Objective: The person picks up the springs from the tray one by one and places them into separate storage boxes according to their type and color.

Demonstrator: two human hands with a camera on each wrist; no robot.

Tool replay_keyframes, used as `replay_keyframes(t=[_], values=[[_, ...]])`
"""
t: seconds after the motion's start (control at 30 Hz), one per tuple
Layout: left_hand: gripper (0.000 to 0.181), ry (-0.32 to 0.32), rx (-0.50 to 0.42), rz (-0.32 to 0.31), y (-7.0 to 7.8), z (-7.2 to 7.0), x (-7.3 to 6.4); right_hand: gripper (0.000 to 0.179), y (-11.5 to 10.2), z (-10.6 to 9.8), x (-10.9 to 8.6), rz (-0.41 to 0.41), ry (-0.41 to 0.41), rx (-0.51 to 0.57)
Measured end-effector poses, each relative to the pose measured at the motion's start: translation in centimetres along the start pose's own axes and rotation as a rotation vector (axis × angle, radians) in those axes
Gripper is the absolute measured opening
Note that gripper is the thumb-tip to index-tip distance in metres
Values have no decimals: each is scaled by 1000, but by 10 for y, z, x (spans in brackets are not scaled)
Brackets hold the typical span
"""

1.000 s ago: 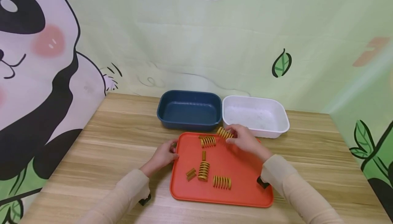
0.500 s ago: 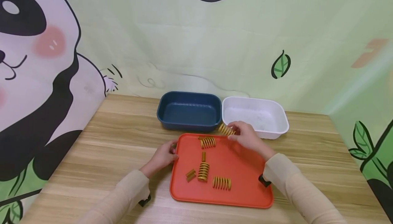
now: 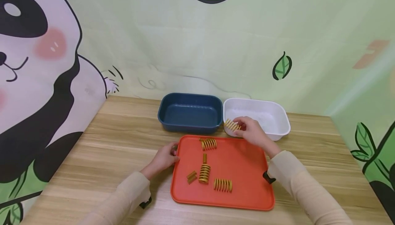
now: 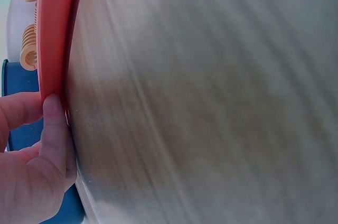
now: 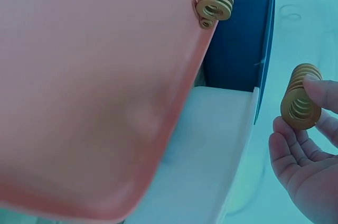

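Observation:
My right hand (image 3: pixel 251 131) pinches a large gold coil spring (image 3: pixel 232 125) between thumb and fingers, over the near left rim of the white bin (image 3: pixel 276 136). In the right wrist view, the held spring (image 5: pixel 301 109) turns its round end toward the camera. My left hand (image 3: pixel 163 157) grips the left rim of the red tray (image 3: pixel 247 173); in the left wrist view its fingers (image 4: pixel 53 121) lie on either side of that edge. Further large springs (image 3: pixel 223 185) and thin small springs (image 3: pixel 192 177) lie on the tray, one small one partly hidden behind a large spring (image 3: pixel 209 144).
Touching the white bin on its left is a dark blue bin (image 3: pixel 191 128), with nothing visible inside. Both stand behind the tray on the wooden table (image 3: pixel 123 129), against a printed cloth backdrop (image 3: pixel 197 46).
The right hand has carried its spring away from the tray's back edge, up and to the right, to the white bin's rim. The left hand stays at the tray.

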State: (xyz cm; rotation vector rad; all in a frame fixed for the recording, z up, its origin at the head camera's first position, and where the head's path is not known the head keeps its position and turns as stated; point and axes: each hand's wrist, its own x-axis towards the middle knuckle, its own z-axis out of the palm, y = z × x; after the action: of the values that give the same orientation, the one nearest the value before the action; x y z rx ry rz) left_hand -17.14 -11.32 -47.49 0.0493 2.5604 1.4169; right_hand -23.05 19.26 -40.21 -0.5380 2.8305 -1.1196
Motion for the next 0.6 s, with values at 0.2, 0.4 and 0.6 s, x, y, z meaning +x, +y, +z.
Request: replay_keyframes(t=[0.2, 0.4, 0.6], values=[[52, -6, 4, -9, 0, 0, 0, 35, 1, -5, 3, 12, -9, -3], [53, -12, -7, -25, 0, 0, 0, 34, 2, -9, 5, 31, -3, 12], [53, -11, -11, -23, 0, 0, -1, 35, 7, -12, 8, 35, 20, 20]])
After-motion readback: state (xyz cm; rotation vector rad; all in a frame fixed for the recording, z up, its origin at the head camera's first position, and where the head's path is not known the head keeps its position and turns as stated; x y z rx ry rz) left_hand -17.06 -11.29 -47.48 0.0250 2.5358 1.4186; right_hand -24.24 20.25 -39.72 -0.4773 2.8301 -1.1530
